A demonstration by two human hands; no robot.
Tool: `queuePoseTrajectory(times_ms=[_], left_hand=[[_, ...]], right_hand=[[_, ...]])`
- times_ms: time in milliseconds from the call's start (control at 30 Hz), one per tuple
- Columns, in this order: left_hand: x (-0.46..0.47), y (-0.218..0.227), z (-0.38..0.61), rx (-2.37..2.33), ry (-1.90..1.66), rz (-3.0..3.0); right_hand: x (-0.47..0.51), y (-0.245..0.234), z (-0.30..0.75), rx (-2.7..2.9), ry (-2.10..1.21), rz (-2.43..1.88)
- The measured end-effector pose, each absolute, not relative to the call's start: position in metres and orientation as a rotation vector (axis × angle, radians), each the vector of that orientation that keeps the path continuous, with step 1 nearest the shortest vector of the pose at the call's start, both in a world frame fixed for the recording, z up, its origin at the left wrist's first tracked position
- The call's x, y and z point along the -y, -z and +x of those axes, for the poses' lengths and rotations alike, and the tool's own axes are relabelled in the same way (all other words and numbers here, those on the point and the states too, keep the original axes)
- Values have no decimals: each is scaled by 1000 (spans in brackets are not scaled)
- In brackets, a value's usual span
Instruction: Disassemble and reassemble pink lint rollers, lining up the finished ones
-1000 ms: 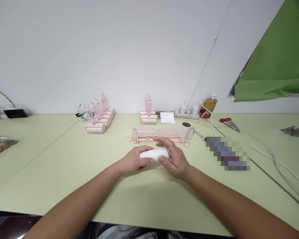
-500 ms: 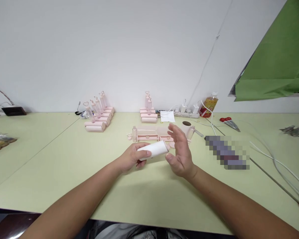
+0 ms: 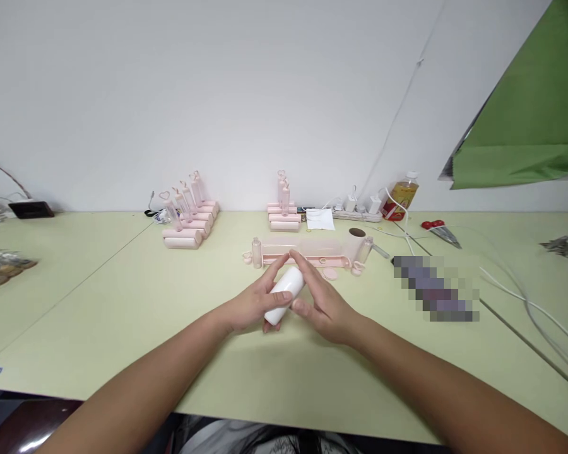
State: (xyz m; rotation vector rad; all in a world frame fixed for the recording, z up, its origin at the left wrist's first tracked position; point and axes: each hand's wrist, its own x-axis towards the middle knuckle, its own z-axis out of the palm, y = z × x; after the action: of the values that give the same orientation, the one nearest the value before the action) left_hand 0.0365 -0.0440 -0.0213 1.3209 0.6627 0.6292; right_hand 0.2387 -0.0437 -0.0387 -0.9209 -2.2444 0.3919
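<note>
A white paper roll (image 3: 284, 294) sits between both my hands, just above the pale green table (image 3: 123, 328). My left hand (image 3: 252, 302) wraps round its lower left side. My right hand (image 3: 322, 301) presses against its right side, fingers laid along it. The roll now points away from me, tilted up to the right. Just behind the hands lie a pink lint-roller frame (image 3: 299, 257), a small pink round cap (image 3: 330, 273) and a cardboard-cored roll (image 3: 356, 243).
Rows of assembled pink lint rollers (image 3: 189, 217) stand at the back left, a smaller stack (image 3: 283, 214) at the back centre. A power strip (image 3: 360, 211), an oil bottle (image 3: 400, 197), red-handled scissors (image 3: 438, 230), white cables (image 3: 525, 296) and a green cloth (image 3: 525, 120) are to the right.
The right hand came off the roll, then closed back on it. The roll turned from lying crosswise to pointing away from me.
</note>
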Motion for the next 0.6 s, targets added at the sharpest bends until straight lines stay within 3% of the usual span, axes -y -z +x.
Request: queuePoseTrajectory(times_ms=[200,600], left_hand=[[37,10,30,-877,-728,1295],[25,1,13,-877,-1212,1261]], right_hand=[[13,33,254,2255,158,-1420],[3,47,240,2455,132,-1490]])
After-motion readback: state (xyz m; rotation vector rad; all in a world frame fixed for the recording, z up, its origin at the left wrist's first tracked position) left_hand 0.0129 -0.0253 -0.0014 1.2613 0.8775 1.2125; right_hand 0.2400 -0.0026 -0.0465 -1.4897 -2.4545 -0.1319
